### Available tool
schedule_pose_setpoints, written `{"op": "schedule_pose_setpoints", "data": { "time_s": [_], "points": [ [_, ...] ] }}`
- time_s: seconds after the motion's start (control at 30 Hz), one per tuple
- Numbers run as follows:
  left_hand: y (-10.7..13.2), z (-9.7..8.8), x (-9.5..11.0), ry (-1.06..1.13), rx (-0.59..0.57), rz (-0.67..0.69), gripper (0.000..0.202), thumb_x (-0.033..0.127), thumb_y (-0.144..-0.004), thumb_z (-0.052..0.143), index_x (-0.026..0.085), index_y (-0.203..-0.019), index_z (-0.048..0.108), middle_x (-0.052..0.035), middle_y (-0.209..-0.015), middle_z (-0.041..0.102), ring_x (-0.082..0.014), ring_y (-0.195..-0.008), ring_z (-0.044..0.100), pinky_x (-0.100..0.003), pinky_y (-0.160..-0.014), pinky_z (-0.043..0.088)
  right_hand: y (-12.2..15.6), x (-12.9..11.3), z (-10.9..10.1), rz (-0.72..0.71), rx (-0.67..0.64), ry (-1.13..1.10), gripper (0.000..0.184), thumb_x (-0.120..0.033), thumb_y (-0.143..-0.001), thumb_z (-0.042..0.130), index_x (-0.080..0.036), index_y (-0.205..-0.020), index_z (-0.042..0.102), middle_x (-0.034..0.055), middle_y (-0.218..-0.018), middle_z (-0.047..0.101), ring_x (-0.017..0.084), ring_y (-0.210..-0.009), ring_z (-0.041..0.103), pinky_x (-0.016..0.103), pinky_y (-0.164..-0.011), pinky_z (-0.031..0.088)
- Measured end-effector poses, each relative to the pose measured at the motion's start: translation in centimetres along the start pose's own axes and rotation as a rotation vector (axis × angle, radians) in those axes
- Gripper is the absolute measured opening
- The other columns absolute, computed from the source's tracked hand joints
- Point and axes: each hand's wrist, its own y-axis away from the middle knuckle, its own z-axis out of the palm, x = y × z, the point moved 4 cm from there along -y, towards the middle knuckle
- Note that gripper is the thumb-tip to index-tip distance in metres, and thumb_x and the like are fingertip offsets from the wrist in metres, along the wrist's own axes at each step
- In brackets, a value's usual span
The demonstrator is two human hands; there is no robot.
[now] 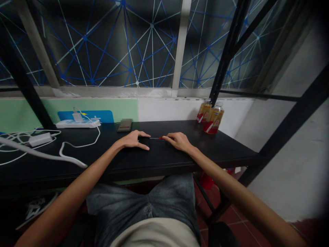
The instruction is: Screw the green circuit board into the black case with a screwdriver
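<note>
My right hand point(179, 140) pinches the red handle of a small screwdriver point(160, 138) just above the black table. Its thin metal shaft points left, toward my left hand point(135, 140). That hand is curved, with thumb and forefinger held around a dark, block-like thing point(144, 140) that blends into the tabletop. The screwdriver's tip meets the right side of this dark thing or ends very close to it; I cannot tell which. A phone-like flat object point(125, 125) lies behind my left hand.
Two bottles with red and yellow labels point(213, 118) stand at the table's back right. A white power strip point(78, 123) lies at the back left with a plugged-in charger. White cables and an adapter point(40, 139) spread over the left. Black posts point(223, 72) rise behind the table.
</note>
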Motion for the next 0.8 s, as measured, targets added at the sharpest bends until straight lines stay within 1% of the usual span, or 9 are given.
{"op": "schedule_pose_setpoints", "data": {
  "time_s": [0.07,0.2,0.27,0.4,0.5,0.57,0.67,0.73,0.8],
  "points": [
    [0.00,-0.01,0.07,0.002,0.002,0.003,0.069,0.049,-0.065,0.081,0.023,-0.127,0.065,-0.0098,-0.133,0.062,-0.0289,-0.120,0.057,-0.038,-0.102,0.041,0.08,-0.12,0.02,0.006,-0.002,0.037,0.047,-0.056,-0.096,0.042,-0.021,-0.081,0.070,0.0029,-0.067,0.064,0.016,-0.060,0.054,0.026,-0.056,0.027],
    [0.00,-0.01,0.06,0.011,0.004,0.001,0.069,0.048,-0.065,0.082,0.021,-0.127,0.065,-0.0102,-0.132,0.063,-0.0289,-0.120,0.058,-0.039,-0.102,0.042,0.13,-0.05,0.00,-0.001,0.030,-0.046,0.034,-0.053,-0.087,0.060,-0.021,-0.100,0.066,0.0004,-0.071,0.065,0.015,-0.062,0.055,0.024,-0.057,0.030],
    [0.01,-0.03,0.10,0.014,0.007,-0.003,0.069,0.048,-0.064,0.082,0.021,-0.126,0.065,-0.0100,-0.132,0.063,-0.0291,-0.120,0.058,-0.039,-0.102,0.042,0.09,0.02,-0.04,-0.004,0.033,-0.066,0.033,-0.051,-0.086,0.061,-0.020,-0.097,0.066,0.0008,-0.072,0.066,0.015,-0.062,0.055,0.023,-0.058,0.031],
    [0.06,-0.05,0.42,0.009,0.003,-0.006,0.068,0.045,-0.065,0.082,0.020,-0.126,0.066,-0.0103,-0.132,0.063,-0.0287,-0.120,0.058,-0.038,-0.102,0.041,0.08,-0.16,-0.27,0.023,0.038,0.006,0.044,-0.059,-0.092,0.049,-0.021,-0.083,0.071,0.0037,-0.073,0.068,0.016,-0.064,0.057,0.025,-0.057,0.029],
    [0.06,-0.08,0.60,0.010,0.007,-0.001,0.068,0.045,-0.065,0.082,0.019,-0.126,0.066,-0.0107,-0.131,0.063,-0.0286,-0.119,0.058,-0.038,-0.102,0.041,0.18,-0.44,-0.31,0.032,0.046,0.066,0.049,-0.059,-0.094,0.043,-0.021,-0.081,0.071,0.0045,-0.069,0.067,0.017,-0.063,0.057,0.026,-0.056,0.026],
    [0.03,-0.06,0.58,0.010,0.007,0.004,0.068,0.045,-0.065,0.082,0.019,-0.126,0.065,-0.0107,-0.131,0.063,-0.0285,-0.119,0.058,-0.038,-0.101,0.041,0.23,-0.55,-0.17,0.005,0.044,0.030,0.042,-0.057,-0.092,0.049,-0.021,-0.085,0.069,0.0036,-0.069,0.066,0.016,-0.062,0.056,0.026,-0.056,0.028],
    [-0.05,0.00,0.35,0.005,0.001,0.008,0.070,0.047,-0.065,0.082,0.019,-0.126,0.065,-0.0110,-0.132,0.063,-0.0285,-0.119,0.058,-0.037,-0.102,0.041,0.24,-0.53,-0.02,-0.062,0.055,-0.100,0.032,-0.049,-0.085,0.063,-0.019,-0.095,0.064,0.0005,-0.070,0.064,0.014,-0.059,0.053,0.024,-0.057,0.032],
    [-0.10,0.04,0.14,0.002,0.001,0.008,0.071,0.049,-0.065,0.081,0.019,-0.127,0.065,-0.0109,-0.132,0.063,-0.0285,-0.120,0.058,-0.037,-0.102,0.040,0.20,-0.40,-0.03,-0.079,0.062,-0.144,0.029,-0.046,-0.084,0.064,-0.018,-0.092,0.064,-0.0001,-0.068,0.063,0.014,-0.057,0.051,0.023,-0.057,0.033],
    [-0.12,0.06,-0.02,-0.003,0.004,0.008,0.071,0.050,-0.065,0.081,0.020,-0.127,0.065,-0.0107,-0.132,0.063,-0.0287,-0.120,0.058,-0.038,-0.103,0.040,0.17,-0.26,-0.11,-0.063,0.061,-0.129,0.032,-0.049,-0.087,0.060,-0.018,-0.085,0.067,0.0019,-0.070,0.065,0.014,-0.060,0.053,0.024,-0.058,0.032]
  ]
}}
